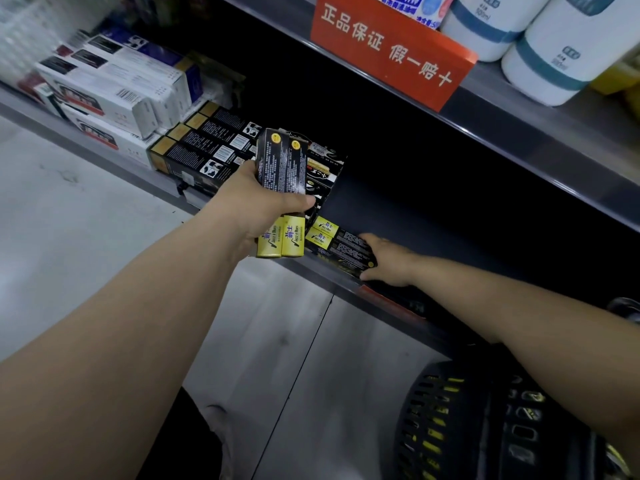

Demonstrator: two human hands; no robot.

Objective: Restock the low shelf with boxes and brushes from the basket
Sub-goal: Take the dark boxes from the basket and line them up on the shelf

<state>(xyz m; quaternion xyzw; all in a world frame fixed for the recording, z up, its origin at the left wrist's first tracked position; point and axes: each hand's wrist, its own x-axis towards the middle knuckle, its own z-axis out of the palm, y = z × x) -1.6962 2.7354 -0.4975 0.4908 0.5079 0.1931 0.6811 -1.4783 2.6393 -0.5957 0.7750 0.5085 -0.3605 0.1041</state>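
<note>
Left hand (263, 206): gripped two black-and-yellow boxes (281, 192) upright, seemingly queued for shelving;
Right hand (388, 259): fingers flat, steadying the laid boxes (341, 242) at the low shelf (398, 216) edge

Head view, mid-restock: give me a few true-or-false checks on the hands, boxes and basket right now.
1. The left hand grips two black-and-yellow cardboard boxes above the shelf edge. True.
2. The right hand is lifted clear of the shelf. False: it rests on black-and-yellow boxes lying flat on the low grey metal shelf.
3. The dark plastic basket sits at lower right. True.
4. The orange sign hangs on the low shelf. False: it is on the shelf above.
</note>
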